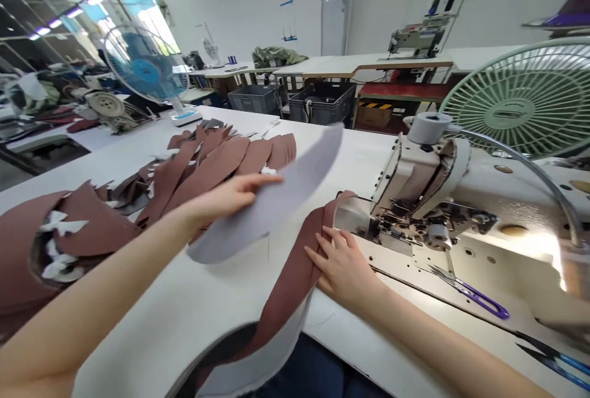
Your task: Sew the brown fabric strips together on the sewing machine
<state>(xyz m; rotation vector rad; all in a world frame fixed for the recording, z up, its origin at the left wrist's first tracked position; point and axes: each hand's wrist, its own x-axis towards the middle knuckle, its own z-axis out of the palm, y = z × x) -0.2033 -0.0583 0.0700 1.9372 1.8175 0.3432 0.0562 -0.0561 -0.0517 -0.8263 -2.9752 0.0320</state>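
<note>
My left hand [233, 196] pinches a pale grey, curved fabric panel [295, 183], its index finger stretched over the upper face. The panel is tilted above the table and slightly blurred. My right hand [343, 263] lies with fingers spread on a long brown fabric strip [297, 257], just left of the sewing machine [415, 183]. One end of the strip lies by the machine's needle area; the other drops over the table's cut-out edge, showing a pale underside. Left of my hands is a heap of brown fabric pieces [216, 167] with white scraps among them.
Purple-handled thread snips [474, 293] lie on the machine bed, with blue-handled snips [553, 358] nearer me. A green fan [511, 109] stands behind the machine, a blue fan [145, 69] at the far left. Grey crates [322, 103] sit beyond the white table [184, 318].
</note>
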